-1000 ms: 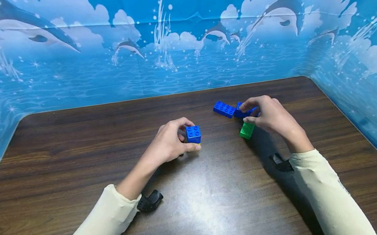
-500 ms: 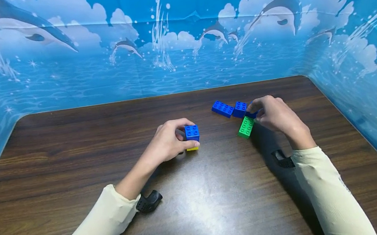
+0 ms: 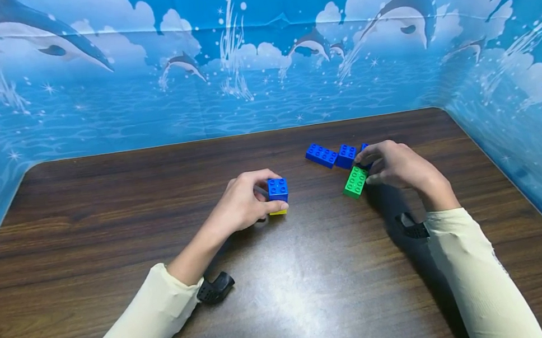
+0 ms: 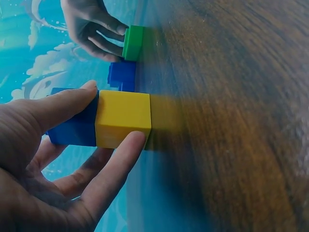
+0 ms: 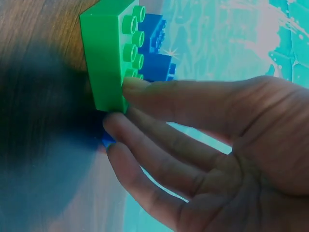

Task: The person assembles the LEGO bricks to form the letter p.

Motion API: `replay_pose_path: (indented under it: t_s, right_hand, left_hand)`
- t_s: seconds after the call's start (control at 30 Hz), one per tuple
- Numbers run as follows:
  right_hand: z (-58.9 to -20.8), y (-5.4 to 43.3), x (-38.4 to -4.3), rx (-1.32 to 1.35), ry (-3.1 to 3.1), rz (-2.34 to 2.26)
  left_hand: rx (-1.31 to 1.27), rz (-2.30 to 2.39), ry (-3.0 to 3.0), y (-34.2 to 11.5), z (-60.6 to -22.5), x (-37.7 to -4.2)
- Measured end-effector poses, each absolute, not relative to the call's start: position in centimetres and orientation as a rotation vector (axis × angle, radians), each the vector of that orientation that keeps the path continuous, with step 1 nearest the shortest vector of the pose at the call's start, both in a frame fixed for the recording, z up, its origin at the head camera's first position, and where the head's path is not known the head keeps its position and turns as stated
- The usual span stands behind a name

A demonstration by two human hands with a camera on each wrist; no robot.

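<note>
In the head view my left hand (image 3: 244, 201) holds a small stack, a blue brick (image 3: 277, 188) on top of a yellow brick (image 4: 123, 119). Thumb and fingers grip its opposite sides, and the yellow underside faces the table. My right hand (image 3: 398, 167) is low over the table at the back right, fingers bent. Its thumb (image 5: 137, 89) overlaps the studded face of a long green brick (image 5: 104, 58), while other fingertips are right at a partly hidden blue brick (image 5: 107, 138). I cannot tell which of these two the right hand pinches, if either.
Left of the right hand lie a long blue brick (image 3: 321, 155) and a shorter blue brick (image 3: 346, 156), close together. The brown wooden table (image 3: 118, 210) ends at a dolphin-print blue curtain (image 3: 142, 111) along its back and sides.
My right hand has shifted right, off the shorter blue brick and beside the green one. The partly hidden blue brick now shows past the index finger. The left hand's stack tilted slightly, showing more yellow.
</note>
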State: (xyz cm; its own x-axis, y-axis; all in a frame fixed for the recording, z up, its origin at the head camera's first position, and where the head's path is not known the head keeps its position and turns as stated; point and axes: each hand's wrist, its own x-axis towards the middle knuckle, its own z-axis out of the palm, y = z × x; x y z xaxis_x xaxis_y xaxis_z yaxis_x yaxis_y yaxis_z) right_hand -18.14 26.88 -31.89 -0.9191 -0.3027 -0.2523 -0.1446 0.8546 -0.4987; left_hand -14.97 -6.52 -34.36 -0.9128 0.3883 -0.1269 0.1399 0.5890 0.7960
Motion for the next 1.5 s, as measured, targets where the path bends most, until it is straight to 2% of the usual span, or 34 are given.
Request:
replay_pose_path:
  t_s: [1.5]
  right_hand:
    - [-33.5,26.3,-19.0,-0.363,2.772,-0.706]
  left_hand:
    - [0.408,1.279,2.460,-6.5,-34.5,-15.1]
